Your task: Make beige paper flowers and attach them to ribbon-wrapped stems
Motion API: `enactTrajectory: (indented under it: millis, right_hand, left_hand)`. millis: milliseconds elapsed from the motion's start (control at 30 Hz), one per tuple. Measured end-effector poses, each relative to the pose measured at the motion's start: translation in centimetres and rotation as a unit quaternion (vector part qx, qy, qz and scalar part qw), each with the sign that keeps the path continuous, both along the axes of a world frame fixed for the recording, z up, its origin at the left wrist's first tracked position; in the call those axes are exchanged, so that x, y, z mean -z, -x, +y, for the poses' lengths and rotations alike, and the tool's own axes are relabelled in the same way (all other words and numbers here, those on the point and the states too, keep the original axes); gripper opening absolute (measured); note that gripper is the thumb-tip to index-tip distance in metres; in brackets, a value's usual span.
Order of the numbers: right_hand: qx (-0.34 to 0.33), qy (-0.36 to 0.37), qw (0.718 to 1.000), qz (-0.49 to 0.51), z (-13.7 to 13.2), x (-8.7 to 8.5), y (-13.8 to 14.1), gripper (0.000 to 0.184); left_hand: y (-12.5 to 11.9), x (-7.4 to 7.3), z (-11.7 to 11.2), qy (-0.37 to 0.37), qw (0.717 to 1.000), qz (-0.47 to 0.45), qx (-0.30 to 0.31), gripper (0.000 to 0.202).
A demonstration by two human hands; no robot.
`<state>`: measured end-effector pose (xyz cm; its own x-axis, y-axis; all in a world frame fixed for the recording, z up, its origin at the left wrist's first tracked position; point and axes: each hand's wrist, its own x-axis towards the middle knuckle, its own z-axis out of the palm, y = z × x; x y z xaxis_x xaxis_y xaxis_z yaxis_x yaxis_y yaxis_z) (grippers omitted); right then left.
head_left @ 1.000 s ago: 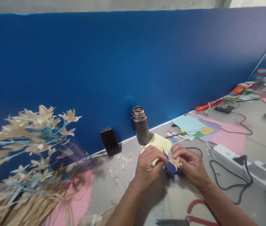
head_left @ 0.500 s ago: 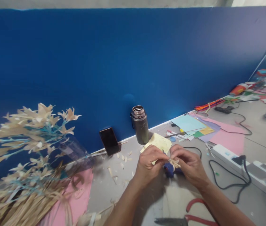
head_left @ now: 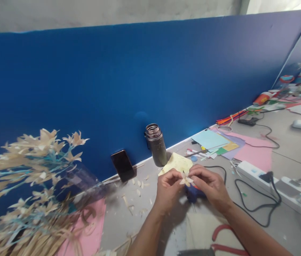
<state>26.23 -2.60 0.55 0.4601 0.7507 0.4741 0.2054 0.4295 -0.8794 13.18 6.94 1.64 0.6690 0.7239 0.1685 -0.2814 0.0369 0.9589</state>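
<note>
Between my two hands is a small cream-coloured craft flower [head_left: 186, 179] with spread petals, its face turned toward me. My left hand [head_left: 169, 186] pinches it from the left, thumb and forefinger at the petals. From the right, the fingertips of my right hand [head_left: 208, 183] close on the same flower. Just below and behind it sits a dark blue object [head_left: 192, 195], partly hidden by my hands, so its kind is unclear. A crumpled pale yellow cloth or paper [head_left: 178, 162] lies beyond my fingers.
Red-handled scissors [head_left: 226, 245] lie near my right forearm. A metal flask [head_left: 157, 145] and a phone [head_left: 123, 165] stand by the blue partition. Finished-looking flowers [head_left: 46, 145] fill the left. A power strip [head_left: 254, 170] with cables and coloured paper [head_left: 209, 138] lie right.
The flower has turned so its petals now face me, and my fingers have shifted slightly to its two sides. The camera view has tilted up a little.
</note>
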Motion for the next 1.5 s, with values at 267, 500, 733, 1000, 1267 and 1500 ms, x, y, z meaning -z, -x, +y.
enactTrajectory:
  millis: [267, 500, 733, 1000, 1267, 1500]
  right_hand:
    - [-0.016, 0.067, 0.997, 0.032, 0.3, -0.2, -0.1, 0.035]
    - [-0.01, 0.085, 0.995, 0.056, 0.5, 0.5, 0.0, 0.03]
    - [-0.001, 0.081, 0.994, 0.068, 0.7, 0.7, 0.2, 0.026]
    - [0.001, 0.067, 0.993, 0.094, 1.0, 1.2, 0.9, 0.025]
    - [0.039, 0.056, 0.997, 0.04, 0.8, 1.0, 0.9, 0.021]
    - [0.053, 0.042, 0.998, -0.017, 0.7, 0.8, 0.9, 0.019]
  left_hand:
    - [-0.1, 0.2, -0.1, 0.023, 1.0, 0.01, 0.013, 0.017]
    - [-0.4, 1.1, -0.1, 0.058, 0.998, 0.006, 0.013, 0.02]
    - [-0.9, 2.0, -0.5, 0.144, 0.988, -0.056, 0.006, 0.024]
    - [-1.7, 2.5, -1.9, 0.277, 0.956, -0.101, 0.001, 0.035]
    - [-2.0, 2.7, -2.4, 0.273, 0.955, -0.112, -0.027, 0.03]
    - [-1.9, 2.7, -2.3, 0.258, 0.959, -0.116, -0.019, 0.029]
